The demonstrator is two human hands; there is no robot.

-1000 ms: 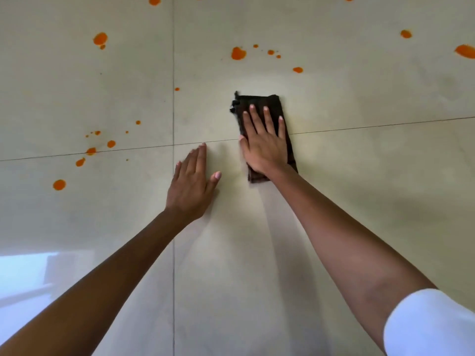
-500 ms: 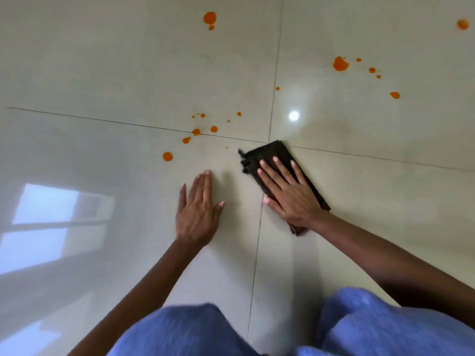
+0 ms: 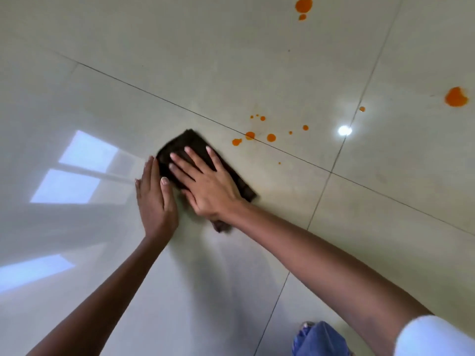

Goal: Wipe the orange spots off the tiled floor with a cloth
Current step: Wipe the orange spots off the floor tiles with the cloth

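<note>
A folded dark brown cloth (image 3: 190, 146) lies flat on the glossy beige tiled floor (image 3: 180, 73). My right hand (image 3: 205, 181) presses on it with straight, spread fingers. My left hand (image 3: 155, 199) rests flat on the tile just left of the cloth, thumb close to the cloth's edge. A cluster of small orange spots (image 3: 259, 134) sits just right of the cloth along a grout line. A bigger orange spot (image 3: 456, 97) lies far right, and another orange spot pair (image 3: 303, 6) lies at the top.
Grout lines (image 3: 331, 172) cross to the right of the hands. A window reflection (image 3: 77, 165) shines on the tile at left and a lamp glare (image 3: 344, 130) at right. My blue-clad knee (image 3: 318, 340) shows at the bottom edge.
My right hand has slid the cloth leftward across the tile, next to my left hand; the lone orange spot left of the cluster is no longer seen. The view has swung left.
</note>
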